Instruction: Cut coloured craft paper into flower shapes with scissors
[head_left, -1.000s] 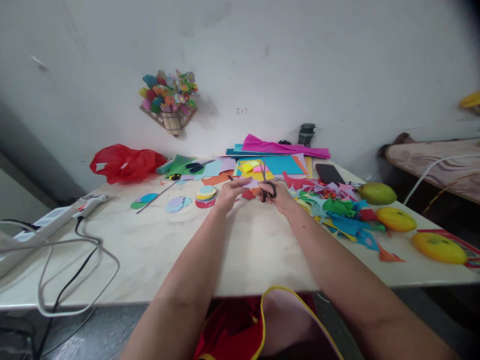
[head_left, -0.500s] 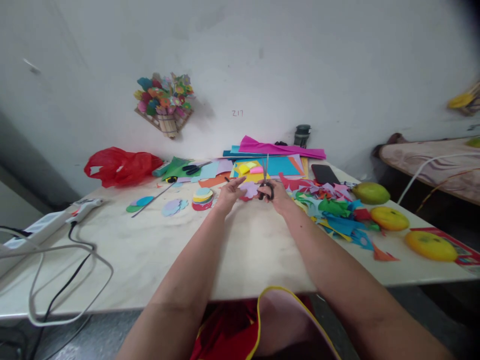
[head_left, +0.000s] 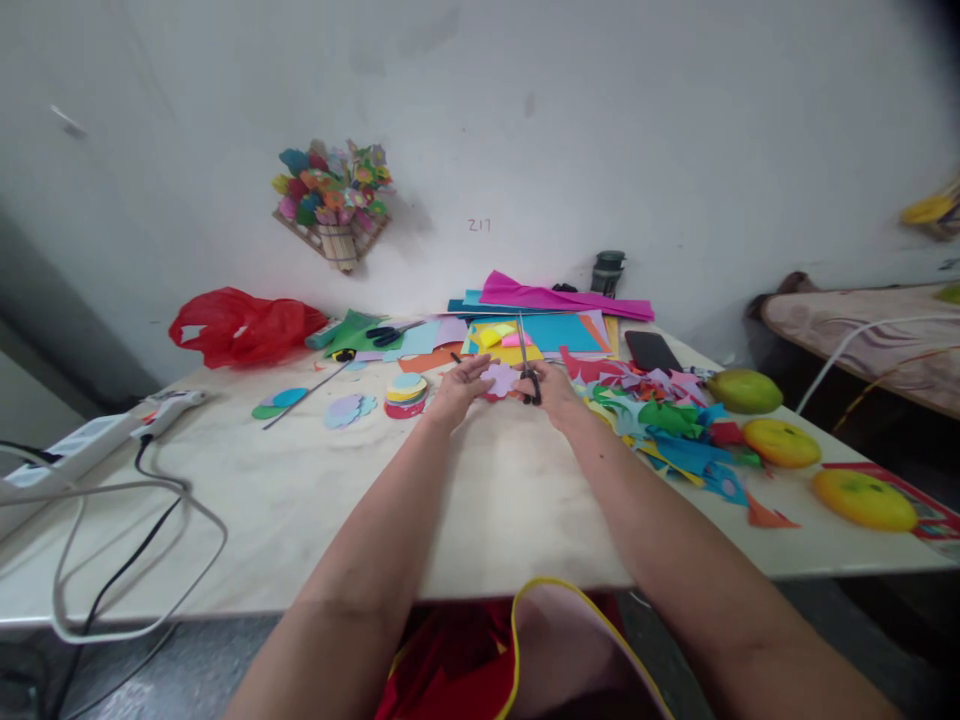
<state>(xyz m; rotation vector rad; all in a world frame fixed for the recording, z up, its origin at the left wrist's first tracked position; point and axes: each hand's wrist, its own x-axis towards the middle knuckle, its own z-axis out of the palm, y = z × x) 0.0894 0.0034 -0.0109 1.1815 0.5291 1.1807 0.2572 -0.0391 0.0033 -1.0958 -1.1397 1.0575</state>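
Between my hands is a lilac paper flower (head_left: 501, 380) with a scalloped edge. My left hand (head_left: 459, 392) grips its left side with thumb and fingers. Black-handled scissors (head_left: 531, 386) are in my right hand (head_left: 553, 390), their blades pointing up and away, close to the flower's right edge. Some red paper shows just under the flower. Left of my left hand stands a stack of paper circles (head_left: 406, 395), light blue and yellow above red. Farther left lie lilac and light-blue scalloped paper flowers (head_left: 346, 411).
Colourful paper scraps (head_left: 675, 430) spread to the right, with several yellow-green fruits (head_left: 781, 442) beyond. A black phone (head_left: 651, 351) and coloured sheets (head_left: 566, 334) lie behind. At left are a red plastic bag (head_left: 244, 328), other scissors (head_left: 390, 335) and a power strip (head_left: 82, 448) with loose cables.
The scissors have turned slightly, and their blades now look closer together. The lilac flower is tilted more toward me. My left hand keeps its hold.
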